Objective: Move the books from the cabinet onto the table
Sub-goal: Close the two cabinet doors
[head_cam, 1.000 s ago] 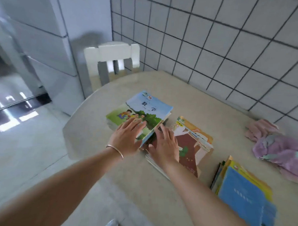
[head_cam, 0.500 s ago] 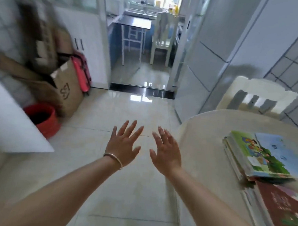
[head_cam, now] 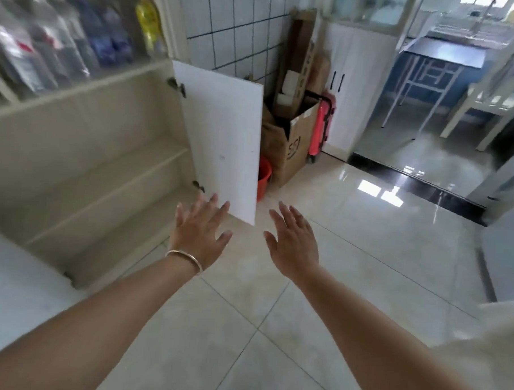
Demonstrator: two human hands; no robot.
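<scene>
The beige cabinet [head_cam: 84, 146] fills the left of the view, its white door [head_cam: 223, 140] swung open. The two lower shelves that I can see hold nothing; no book shows in this view. My left hand [head_cam: 196, 232], with a thin bangle on the wrist, is held out in the air just in front of the door's lower corner, fingers spread. My right hand [head_cam: 295, 243] hovers beside it over the floor tiles, fingers straight. Neither hand holds anything. A pale corner of the table [head_cam: 496, 352] shows at the lower right.
Blurred bottles [head_cam: 65, 33] stand behind the cabinet's upper part. A cardboard box [head_cam: 293, 143], a red bucket [head_cam: 264, 177] and a red suitcase [head_cam: 322, 130] sit past the door by the tiled wall. A doorway at right leads to a room with a chair [head_cam: 490, 96].
I have turned left, away from the table and its book stacks, to face the open cabinet. Both hands left the books a second ago and stay open and held out.
</scene>
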